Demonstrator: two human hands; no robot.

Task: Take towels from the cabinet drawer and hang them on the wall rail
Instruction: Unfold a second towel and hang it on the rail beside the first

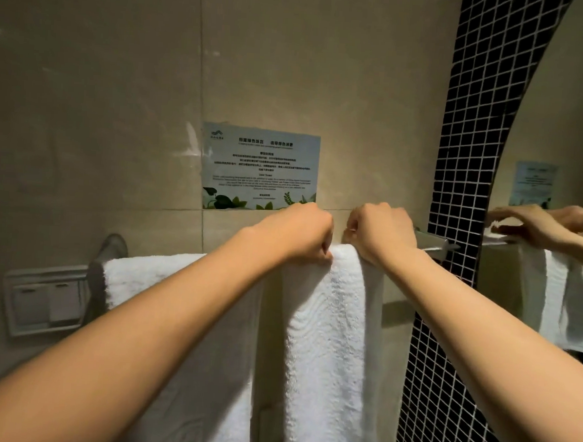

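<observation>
Here, both hands' fingers clench a white towel over the rail on beige tile.

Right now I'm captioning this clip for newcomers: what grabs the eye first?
Two bare forearms reach to mid-frame, where the left hand and right hand each grip the top fold of a narrow white terry towel draped over the metal wall rail. A wider white towel hangs left; a pale printed notice sits above.

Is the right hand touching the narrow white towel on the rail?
Touching. The head view shows the right hand with curled fingers gripping the top fold of the narrow towel where it bends over the rail.
</observation>
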